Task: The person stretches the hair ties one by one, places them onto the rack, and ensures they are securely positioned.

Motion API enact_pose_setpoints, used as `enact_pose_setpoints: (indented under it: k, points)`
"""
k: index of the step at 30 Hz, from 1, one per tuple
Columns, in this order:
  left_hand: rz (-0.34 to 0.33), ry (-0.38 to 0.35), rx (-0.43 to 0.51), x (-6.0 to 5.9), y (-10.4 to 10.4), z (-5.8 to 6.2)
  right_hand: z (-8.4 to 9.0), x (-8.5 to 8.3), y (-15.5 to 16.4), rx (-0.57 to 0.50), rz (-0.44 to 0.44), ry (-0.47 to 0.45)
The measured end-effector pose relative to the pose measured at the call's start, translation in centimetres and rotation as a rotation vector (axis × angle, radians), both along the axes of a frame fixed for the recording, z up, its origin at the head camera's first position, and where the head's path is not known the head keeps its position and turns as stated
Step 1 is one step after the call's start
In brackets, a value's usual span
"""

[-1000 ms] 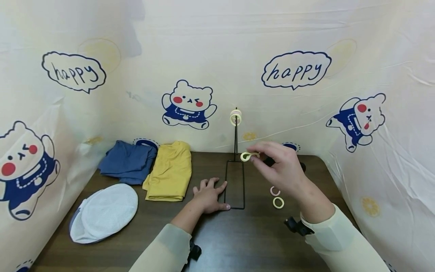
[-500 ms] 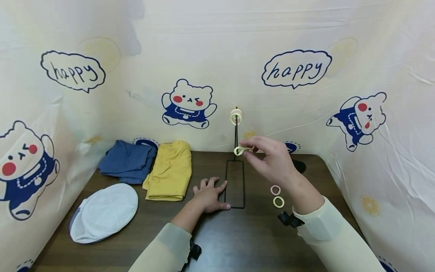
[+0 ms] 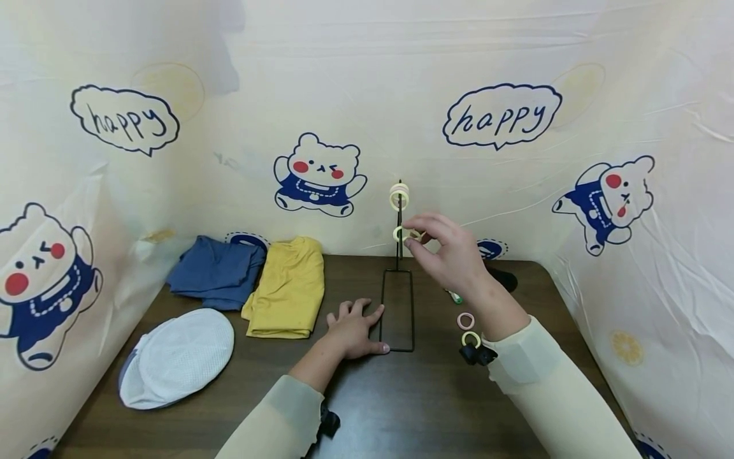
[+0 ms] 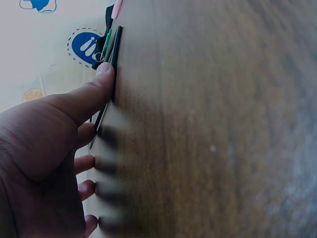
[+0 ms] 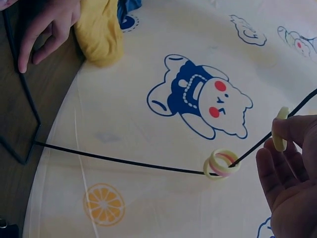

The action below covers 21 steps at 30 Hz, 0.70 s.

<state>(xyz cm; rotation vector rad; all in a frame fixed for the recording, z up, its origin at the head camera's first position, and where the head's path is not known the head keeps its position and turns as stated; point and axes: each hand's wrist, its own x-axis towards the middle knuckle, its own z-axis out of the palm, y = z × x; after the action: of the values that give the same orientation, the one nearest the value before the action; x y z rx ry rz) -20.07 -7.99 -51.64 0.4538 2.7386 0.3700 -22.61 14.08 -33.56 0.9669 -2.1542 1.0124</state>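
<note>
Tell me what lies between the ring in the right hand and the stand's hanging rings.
In the right wrist view, a bare length of black rod separates the pinched ring from the hanging rings.

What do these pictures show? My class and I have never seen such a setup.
No machine here, just somebody working barehanded. The wide picture comes from a head camera; the two closer ones from wrist cameras. On the table lie a white cap, blue cloth, yellow cloth and two loose rings, with a wire stand bearing more rings. The left hand touches the stand's base; the right hand pinches a yellow ring at its rod, though I can't tell if it's threaded.
</note>
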Motion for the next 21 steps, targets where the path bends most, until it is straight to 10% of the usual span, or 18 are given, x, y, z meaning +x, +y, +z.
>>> enact_pose_setpoints:
  k: [21]
  points:
    - [0.003,0.003,0.016,0.0,-0.1,-0.1,-0.7,-4.7,-1.1,-0.013,-0.132,-0.161]
